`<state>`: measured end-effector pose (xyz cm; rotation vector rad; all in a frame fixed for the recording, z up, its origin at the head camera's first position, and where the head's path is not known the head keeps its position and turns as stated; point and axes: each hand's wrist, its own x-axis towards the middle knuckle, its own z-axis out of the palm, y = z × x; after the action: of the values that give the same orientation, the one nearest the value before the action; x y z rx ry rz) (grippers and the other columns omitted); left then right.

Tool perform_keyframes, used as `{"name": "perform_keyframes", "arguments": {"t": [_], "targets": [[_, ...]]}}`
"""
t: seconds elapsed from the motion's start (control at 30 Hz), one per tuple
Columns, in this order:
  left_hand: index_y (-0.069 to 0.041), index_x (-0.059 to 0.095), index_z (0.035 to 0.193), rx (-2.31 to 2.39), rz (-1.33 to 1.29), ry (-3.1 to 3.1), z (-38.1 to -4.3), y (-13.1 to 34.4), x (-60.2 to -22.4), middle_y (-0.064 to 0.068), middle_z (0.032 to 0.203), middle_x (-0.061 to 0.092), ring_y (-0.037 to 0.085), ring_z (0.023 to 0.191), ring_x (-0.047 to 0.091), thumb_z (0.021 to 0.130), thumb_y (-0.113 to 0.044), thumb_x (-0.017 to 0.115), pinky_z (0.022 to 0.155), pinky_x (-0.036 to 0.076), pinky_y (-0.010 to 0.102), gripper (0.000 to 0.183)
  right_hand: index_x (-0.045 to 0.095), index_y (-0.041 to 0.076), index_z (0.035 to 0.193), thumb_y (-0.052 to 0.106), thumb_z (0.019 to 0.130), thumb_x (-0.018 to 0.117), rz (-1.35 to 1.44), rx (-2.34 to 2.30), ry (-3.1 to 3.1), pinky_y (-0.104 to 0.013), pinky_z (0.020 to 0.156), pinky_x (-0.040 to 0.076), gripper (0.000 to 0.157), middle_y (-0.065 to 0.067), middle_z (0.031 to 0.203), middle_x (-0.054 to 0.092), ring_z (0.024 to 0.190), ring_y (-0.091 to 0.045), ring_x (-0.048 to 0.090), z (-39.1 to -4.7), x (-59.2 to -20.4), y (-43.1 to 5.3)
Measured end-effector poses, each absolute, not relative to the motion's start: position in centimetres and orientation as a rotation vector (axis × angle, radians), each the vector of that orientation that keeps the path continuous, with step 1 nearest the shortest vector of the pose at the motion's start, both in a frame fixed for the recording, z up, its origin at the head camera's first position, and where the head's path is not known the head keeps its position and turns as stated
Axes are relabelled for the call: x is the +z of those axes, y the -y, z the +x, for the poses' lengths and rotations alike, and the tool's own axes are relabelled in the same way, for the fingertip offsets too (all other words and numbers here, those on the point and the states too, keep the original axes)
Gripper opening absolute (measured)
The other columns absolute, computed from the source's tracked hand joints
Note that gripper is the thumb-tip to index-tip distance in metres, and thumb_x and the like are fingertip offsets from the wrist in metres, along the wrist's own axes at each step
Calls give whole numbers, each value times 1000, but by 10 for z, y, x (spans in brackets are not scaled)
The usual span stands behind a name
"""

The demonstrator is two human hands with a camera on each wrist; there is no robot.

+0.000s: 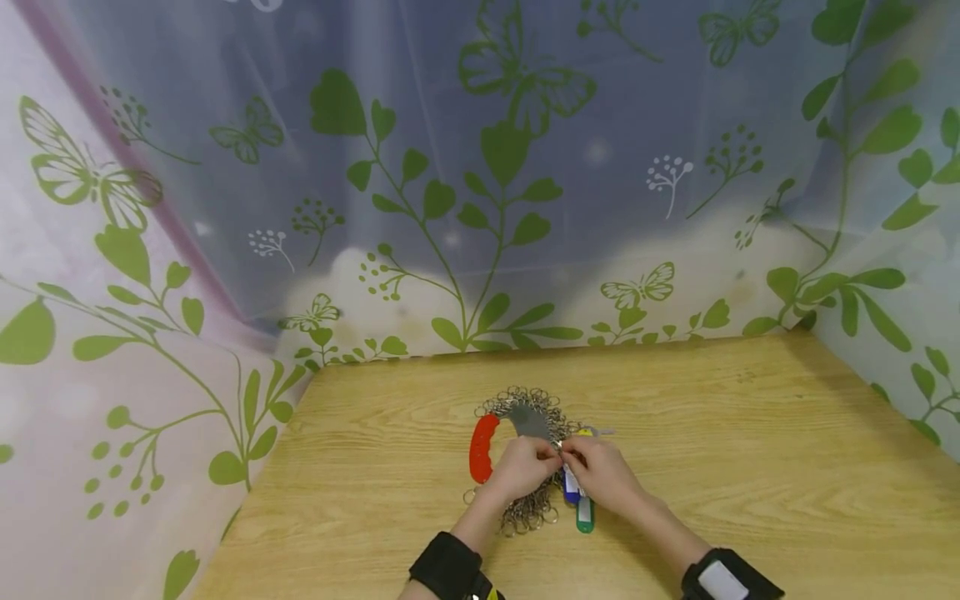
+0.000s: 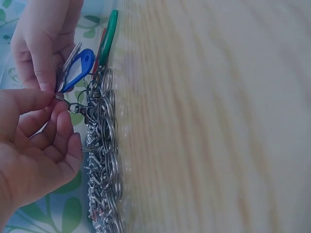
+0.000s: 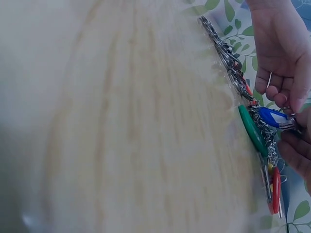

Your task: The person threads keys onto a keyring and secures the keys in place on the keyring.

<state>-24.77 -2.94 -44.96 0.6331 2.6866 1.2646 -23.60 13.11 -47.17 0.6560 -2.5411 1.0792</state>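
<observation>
Over the table, my two hands meet at their fingertips. With thumb and finger, the left hand [image 1: 521,468] pinches a small metal split ring [image 2: 60,98] linked to a clasp. My right hand [image 1: 606,475] pinches the keys [image 2: 62,80] just beside it, next to a blue key tag [image 2: 80,69]. A big bunch of metal key rings [image 1: 525,518] lies under and around the left hand. It is fixed about a grey plate [image 1: 528,421] with a red curved handle [image 1: 481,450]. A green key tag [image 1: 585,517] lies below the right hand.
The wooden table [image 1: 360,467] bears the bunch near its front middle. A yellow tag [image 1: 585,432] shows behind the right hand, and a red tag [image 3: 276,190] in the right wrist view. A patterned curtain [image 1: 420,208] closes off the back and sides.
</observation>
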Motion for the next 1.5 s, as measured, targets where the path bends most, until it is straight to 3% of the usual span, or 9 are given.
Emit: {"name": "perform_keyframes", "arguments": {"t": [0.63, 1.0, 1.23, 1.5], "targets": [[-6, 70, 78, 1346, 532, -2764, -249, 26, -453, -3, 65, 57, 7, 51, 41, 86, -11, 59, 48, 34, 21, 14, 65, 9, 84, 3, 86, 63, 690, 1056, 2500, -23, 56, 43, 7, 2, 77, 61, 65, -6, 51, -234, -467, -130], [-3, 71, 85, 1369, 496, -2702, -250, 28, -455, -3, 67, 55, 7, 49, 39, 89, -15, 61, 48, 32, 21, 16, 65, 11, 85, 3, 87, 63, 692, 1053, 2516, -23, 56, 42, 8, 3, 78, 61, 64, -5, 50, -236, -469, -133], [-2, 74, 89, 1315, 561, -2681, -249, 29, -450, 1, 77, 66, 7, 57, 43, 86, -10, 65, 52, 34, 21, 12, 67, 8, 86, 3, 86, 64, 610, 1105, 2508, -24, 59, 45, 5, 1, 81, 62, 70, -10, 56, -236, -465, -132], [-6, 73, 85, 1204, 607, -2693, -249, 29, -450, -1, 80, 66, 6, 66, 52, 85, -8, 66, 59, 43, 22, 7, 66, 10, 85, 4, 86, 64, 612, 1145, 2510, -25, 62, 46, 6, 0, 83, 63, 73, -12, 58, -237, -464, -132]]}}
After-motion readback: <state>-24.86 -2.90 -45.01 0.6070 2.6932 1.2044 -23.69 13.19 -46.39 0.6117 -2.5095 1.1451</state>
